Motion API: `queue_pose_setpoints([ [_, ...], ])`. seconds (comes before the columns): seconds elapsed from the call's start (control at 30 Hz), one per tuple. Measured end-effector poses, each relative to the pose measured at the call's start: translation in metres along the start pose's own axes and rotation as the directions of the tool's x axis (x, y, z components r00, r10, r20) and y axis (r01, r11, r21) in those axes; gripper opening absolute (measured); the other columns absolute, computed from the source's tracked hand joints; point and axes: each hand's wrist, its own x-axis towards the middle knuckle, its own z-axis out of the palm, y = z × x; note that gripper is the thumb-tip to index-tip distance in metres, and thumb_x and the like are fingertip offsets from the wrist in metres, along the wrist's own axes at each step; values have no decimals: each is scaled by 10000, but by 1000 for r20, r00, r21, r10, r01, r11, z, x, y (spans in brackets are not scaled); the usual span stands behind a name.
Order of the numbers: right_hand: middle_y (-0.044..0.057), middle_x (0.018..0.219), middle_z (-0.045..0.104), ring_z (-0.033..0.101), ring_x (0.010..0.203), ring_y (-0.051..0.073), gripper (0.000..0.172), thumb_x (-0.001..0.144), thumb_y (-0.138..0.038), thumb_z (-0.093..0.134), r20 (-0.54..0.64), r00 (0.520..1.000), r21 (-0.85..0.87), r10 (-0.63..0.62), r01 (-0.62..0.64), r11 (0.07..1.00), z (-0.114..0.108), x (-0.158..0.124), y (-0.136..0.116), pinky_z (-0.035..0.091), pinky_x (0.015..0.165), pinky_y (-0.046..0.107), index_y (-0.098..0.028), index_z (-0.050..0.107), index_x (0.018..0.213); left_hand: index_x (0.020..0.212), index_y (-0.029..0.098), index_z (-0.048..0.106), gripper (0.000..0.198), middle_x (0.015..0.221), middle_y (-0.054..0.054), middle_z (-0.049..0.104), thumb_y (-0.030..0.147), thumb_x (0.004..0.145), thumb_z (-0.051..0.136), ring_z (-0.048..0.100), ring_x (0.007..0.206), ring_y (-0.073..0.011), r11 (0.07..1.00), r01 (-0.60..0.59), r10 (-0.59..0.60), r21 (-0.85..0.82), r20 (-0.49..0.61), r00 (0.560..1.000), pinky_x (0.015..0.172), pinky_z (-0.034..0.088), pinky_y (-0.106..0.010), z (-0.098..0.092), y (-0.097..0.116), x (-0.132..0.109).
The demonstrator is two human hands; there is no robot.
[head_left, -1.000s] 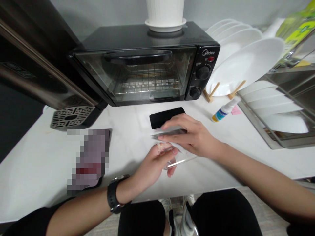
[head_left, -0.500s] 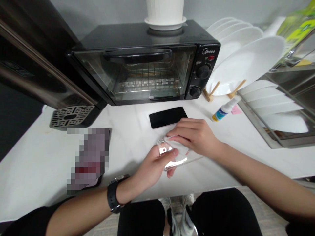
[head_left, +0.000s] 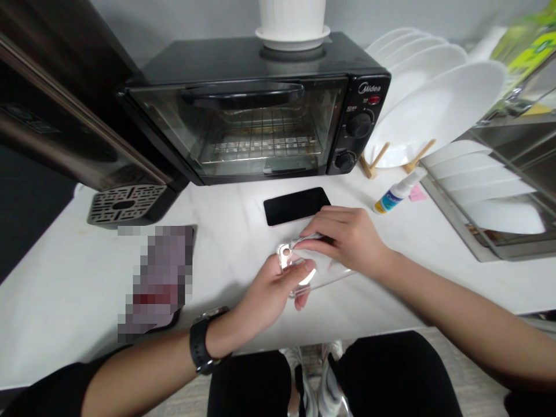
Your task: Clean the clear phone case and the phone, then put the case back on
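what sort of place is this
Most likely a kitchen, though home or workplace I can't tell: a black toaster oven stands on the white counter, and white plates stand upright in wooden holders.

Case (head_left: pixel 310 279): clear, glossy plastic; phone screen (head_left: pixel 295 207): smooth, glossy.

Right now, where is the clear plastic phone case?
In the head view, the case is slightly right of centre, in the left hand, nearer than the black phone.
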Motion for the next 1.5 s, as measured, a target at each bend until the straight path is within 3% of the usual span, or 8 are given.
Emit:
queue_pose_setpoints([
  [0.07,16,747,717,654,684,158,248,1002,-351,672,-24,1000,-61,17,-19,998,-2,0,0,490,618,291,-164,716,845,699,185,526,373,514,37,521,437,939,661,457,483,-92,1000,-1,1,-31,0,1000,529,359,-242,1,0,1],
  [0.3,107,1231,760,684,1146,213,215,1031,-188,595,-1,952,130,-307,304,944,0,3,-6,600,950,359,-131,699,1210,646,188,533,370,543,0,545,396,941,611,529,548,-129,1000,3,-4,-13,-38,999,539,412,-259,-5,-12,2],
  [0.5,124,1215,720,658,1070,213,285,1050,-205,556,18,996,81,-86,85,993,-1,3,-1,559,903,365,-140,689,1293,808,181,587,278,559,37,536,406,967,622,491,505,-100,999,7,-8,-46,-24,1000,536,385,-243,-4,-8,2],
  [0.73,19,715,641,593,666,158,364,1047,-406,579,87,996,-99,36,-27,995,-4,3,1,384,579,302,-169,699,798,759,176,561,325,516,29,530,405,988,593,476,474,-96,1000,9,-8,-5,90,996,545,372,-252,-3,-5,2],
  [0.9,98,1105,755,703,955,179,275,1092,-227,457,150,979,131,-141,121,984,-5,3,1,508,807,294,-132,695,1192,931,147,677,328,532,35,524,454,998,581,477,477,-105,999,25,-26,20,46,999,548,371,-260,-4,-3,1],
  [1.1,22,722,682,645,682,166,364,1055,-423,561,137,989,-60,50,-42,997,-5,2,0,406,615,287,-176,692,821,985,117,736,355,544,35,524,461,959,649,466,480,-97,998,54,-53,-14,69,996,558,399,-265,-2,-4,-2],
  [1.33,64,1090,802,756,932,213,226,1047,-222,553,248,952,-89,180,-163,983,-23,6,30,513,799,304,-203,743,1169,1192,167,751,331,1026,-81,754,372,938,698,455,485,-35,981,-93,53,-171,-226,973,481,301,-229,-5,-2,0],
  [1.5,60,1043,814,764,881,214,206,1028,-198,587,252,957,-98,145,-124,987,-28,5,33,521,778,307,-196,769,1124,1202,156,726,338,1070,-99,756,375,949,682,485,443,-27,991,-43,25,-130,-138,990,467,292,-234,-6,2,0],
])
